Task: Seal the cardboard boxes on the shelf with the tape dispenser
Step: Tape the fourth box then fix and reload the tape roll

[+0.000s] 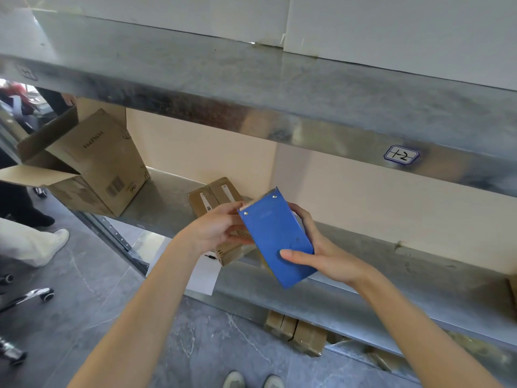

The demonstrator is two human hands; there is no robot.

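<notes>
While right hand (316, 256) grips tape dispenser (275, 236), left hand (218, 228) pinches its edge; small box (215, 196) half hidden.

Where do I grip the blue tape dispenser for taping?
Grip the blue tape dispenser by its lower, plain end, wrapping across its narrow width from the right, as the right hand does. Its serrated cutter is on the upper end, nearest the small cardboard box; keep fingers off it.

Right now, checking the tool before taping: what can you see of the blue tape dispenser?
The tape dispenser is a flat blue plate, metal-looking, with two rivets and a toothed far edge. It tilts over a small box; the right hand grips its near end, the left hand holds its left edge.
</notes>
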